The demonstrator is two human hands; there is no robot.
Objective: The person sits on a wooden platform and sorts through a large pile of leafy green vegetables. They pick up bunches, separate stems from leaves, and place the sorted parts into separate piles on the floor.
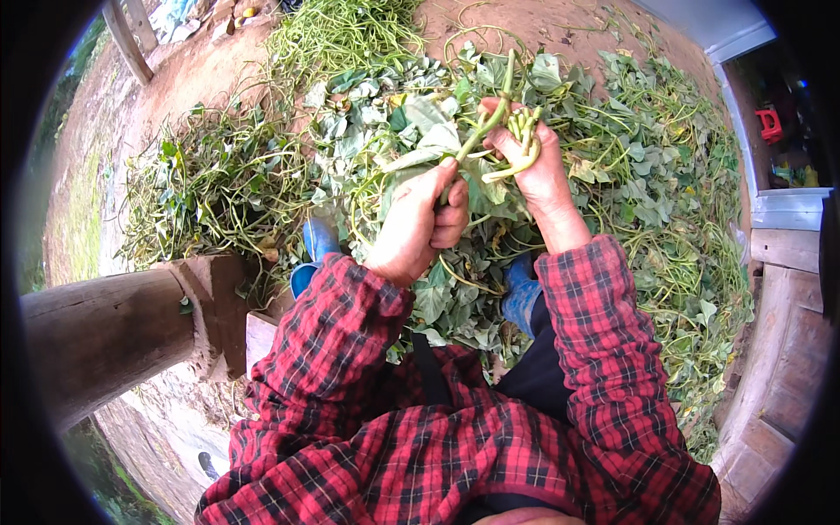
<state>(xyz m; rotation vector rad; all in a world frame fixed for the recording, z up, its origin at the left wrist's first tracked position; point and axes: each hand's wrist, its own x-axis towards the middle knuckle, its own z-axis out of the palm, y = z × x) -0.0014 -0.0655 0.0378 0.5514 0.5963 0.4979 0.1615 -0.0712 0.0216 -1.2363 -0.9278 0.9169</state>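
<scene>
My left hand (423, 220) grips a thick green vine stem (482, 136) low down, its thumb pressed along it. The stem slants up and right from there to my right hand (535, 161), whose fingers close around its upper part. A small bundle of cut, pale green stalks (524, 134) also sits in my right hand, one stalk curling over the palm. Broad green leaves (430, 134) hang beside the stem, left of my right hand. Below both hands spreads a heap of leafy vines (436, 295).
Stripped green stems (348, 33) are piled at the top, and a darker vine heap (216, 184) lies left. My blue boots (522, 295) stand among the leaves. A wooden post (111, 335) on a base is at left; a doorway with a red plastic stool (769, 126) is at right.
</scene>
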